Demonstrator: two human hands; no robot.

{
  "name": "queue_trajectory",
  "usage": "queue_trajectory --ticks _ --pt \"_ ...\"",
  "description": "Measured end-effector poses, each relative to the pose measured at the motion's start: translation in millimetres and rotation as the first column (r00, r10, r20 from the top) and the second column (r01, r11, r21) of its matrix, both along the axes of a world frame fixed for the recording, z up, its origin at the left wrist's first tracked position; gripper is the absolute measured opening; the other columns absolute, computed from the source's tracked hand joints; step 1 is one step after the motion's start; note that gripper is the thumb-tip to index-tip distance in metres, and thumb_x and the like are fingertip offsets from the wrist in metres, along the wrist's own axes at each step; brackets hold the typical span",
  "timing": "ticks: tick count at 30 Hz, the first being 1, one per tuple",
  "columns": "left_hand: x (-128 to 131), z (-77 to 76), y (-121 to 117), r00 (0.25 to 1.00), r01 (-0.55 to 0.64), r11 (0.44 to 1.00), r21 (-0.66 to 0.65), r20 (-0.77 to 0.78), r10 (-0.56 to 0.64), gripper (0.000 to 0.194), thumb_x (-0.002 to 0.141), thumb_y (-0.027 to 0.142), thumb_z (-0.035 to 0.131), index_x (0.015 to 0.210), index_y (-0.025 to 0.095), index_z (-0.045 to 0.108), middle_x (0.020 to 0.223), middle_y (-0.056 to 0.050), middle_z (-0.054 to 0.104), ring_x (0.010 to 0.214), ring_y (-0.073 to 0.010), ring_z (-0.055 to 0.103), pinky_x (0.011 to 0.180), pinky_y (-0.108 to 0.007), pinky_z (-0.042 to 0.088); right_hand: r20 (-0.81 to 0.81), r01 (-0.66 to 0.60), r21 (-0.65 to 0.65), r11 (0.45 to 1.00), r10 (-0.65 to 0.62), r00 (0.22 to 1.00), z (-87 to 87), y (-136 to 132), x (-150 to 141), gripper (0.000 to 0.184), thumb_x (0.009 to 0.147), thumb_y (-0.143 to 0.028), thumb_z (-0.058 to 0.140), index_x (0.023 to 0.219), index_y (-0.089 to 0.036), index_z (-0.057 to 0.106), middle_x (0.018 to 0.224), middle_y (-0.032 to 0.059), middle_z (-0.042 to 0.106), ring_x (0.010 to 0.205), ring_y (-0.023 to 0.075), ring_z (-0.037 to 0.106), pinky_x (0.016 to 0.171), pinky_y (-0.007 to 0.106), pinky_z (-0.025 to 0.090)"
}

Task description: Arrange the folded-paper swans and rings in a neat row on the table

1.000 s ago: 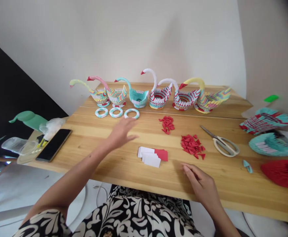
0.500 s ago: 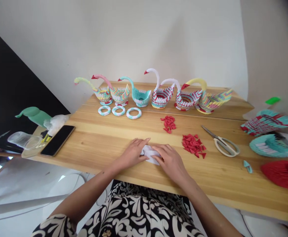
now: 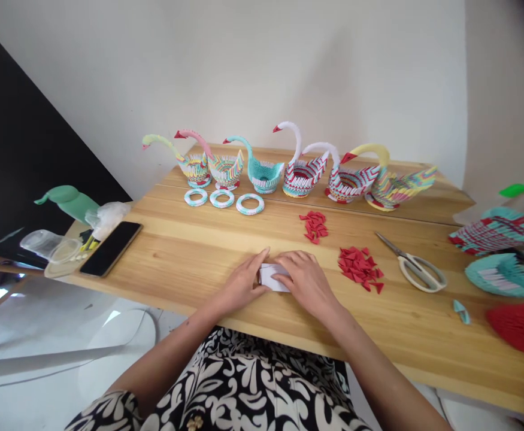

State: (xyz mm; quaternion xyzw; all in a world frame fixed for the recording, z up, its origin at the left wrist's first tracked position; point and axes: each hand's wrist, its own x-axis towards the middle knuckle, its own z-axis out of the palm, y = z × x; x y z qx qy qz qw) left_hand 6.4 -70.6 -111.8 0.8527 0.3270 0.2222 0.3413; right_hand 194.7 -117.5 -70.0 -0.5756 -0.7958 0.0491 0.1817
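A small stack of white paper slips (image 3: 272,279) lies on the wooden table between my two hands. My left hand (image 3: 242,284) closes on its left edge, the thumb at the near corner and the fingers along the far side. From the right, my right hand (image 3: 305,278) grips the stack, with its thumb resting on top and the fingers curled over the far edge. The right end of the paper is hidden under my right hand. Folded red paper triangles lie in two heaps, a nearer pile (image 3: 360,267) and a farther pile (image 3: 314,227).
Several folded-paper swans (image 3: 266,175) line the back of the table (image 3: 176,251), with paper rings (image 3: 250,205) before them. Scissors (image 3: 417,266) lie right, near a turquoise paper piece (image 3: 490,276) and a red one (image 3: 520,329). A phone (image 3: 111,248) and plastic cup (image 3: 48,244) are left.
The white slips, loosely overlapping and askew before, now sit squared into a neater stack between my hands. The whole view has shifted slightly, so the table things appear farther right.
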Motion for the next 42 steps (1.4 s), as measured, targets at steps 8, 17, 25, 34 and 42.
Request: queue_trajectory --ticks 8,17,25,34,42 --pt "-6.4 9.8 -10.4 0.998 -0.050 0.999 -0.005 -0.040 0.049 0.085 0.080 0.021 0.065 0.149 0.024 0.016 0.147 -0.013 0.039 0.135 -0.0259 0.038 0.111 -0.044 0.035 0.062 -0.195 -0.291 0.936 0.222 0.973 13.2 36.6 9.3 0.032 0.082 -0.031 0.066 0.113 -0.026 0.062 0.109 0.0045 0.070 0.101 0.0247 0.061 0.085 0.035 0.036" --pt "-22.4 13.8 -24.3 0.988 -0.154 0.987 -0.037 -0.035 0.153 0.081 0.082 0.029 0.064 0.148 0.024 0.018 0.146 -0.011 0.042 0.134 -0.0250 0.040 0.111 -0.044 0.034 0.076 -0.240 -0.502 0.831 0.319 0.945 23.4 51.4 5.7 0.024 0.078 -0.042 0.062 0.090 -0.021 0.065 0.090 0.0048 0.071 0.085 0.0238 0.063 0.072 0.030 0.036" --pt "-31.3 6.8 -26.6 0.976 -0.199 0.979 -0.051 0.076 0.203 0.079 0.082 0.027 0.063 0.148 0.022 0.019 0.142 -0.011 0.046 0.132 -0.0231 0.042 0.111 -0.040 0.034 0.095 -0.235 -0.362 0.902 0.287 0.953 11.7 38.0 -0.9 0.026 0.078 -0.039 0.063 0.095 -0.020 0.064 0.100 0.0089 0.067 0.096 0.0273 0.059 0.083 0.037 0.037" --pt "-31.5 2.7 -24.1 0.954 -0.206 0.974 -0.091 0.203 0.221 0.072 0.084 0.021 0.058 0.147 0.022 0.022 0.134 -0.012 0.054 0.125 -0.0227 0.049 0.108 -0.042 0.036 0.109 -0.219 -0.063 0.974 0.225 0.968 2.9 8.1 -5.9 0.033 0.087 -0.029 0.060 0.117 -0.019 0.054 0.105 0.0099 0.068 0.097 0.0248 0.061 0.098 0.044 0.033" --pt "-11.4 16.6 -39.6 0.770 -0.132 0.872 -0.471 0.505 0.389 0.058 0.097 0.038 0.036 0.148 0.025 0.014 0.145 -0.012 0.041 0.136 -0.0201 0.035 0.113 -0.041 0.027 0.178 -0.151 0.090 0.984 0.133 0.975 -17.2 -3.6 -11.2 0.041 0.089 -0.029 0.058 0.127 -0.017 0.050 0.104 0.0113 0.067 0.098 0.0258 0.059 0.099 0.047 0.035"
